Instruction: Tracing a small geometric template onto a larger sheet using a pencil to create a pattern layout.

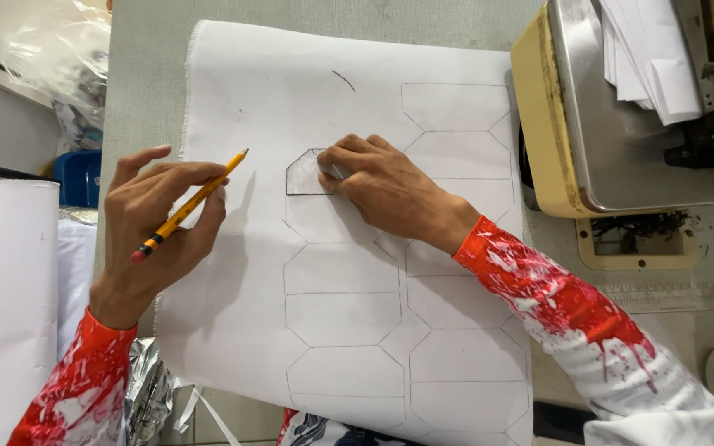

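Red-and-white sleeves (572, 306) frame the near edge, both arms reaching over a white fabric sheet (233, 330) spread on the grey tabletop (138, 74) and already ruled with rows of long hexagons. Left hand (154, 227) is closed on a yellow pencil (192, 205), tip raised off the cloth. Further up, the right hand (382, 186) presses fingers together on a small grey template (303, 175) lying flat on the sheet. For a clean outline, I judge the template should stay pinned flush against the neighbouring drawn edge. Beyond stands a cream-and-steel machine (621, 116).
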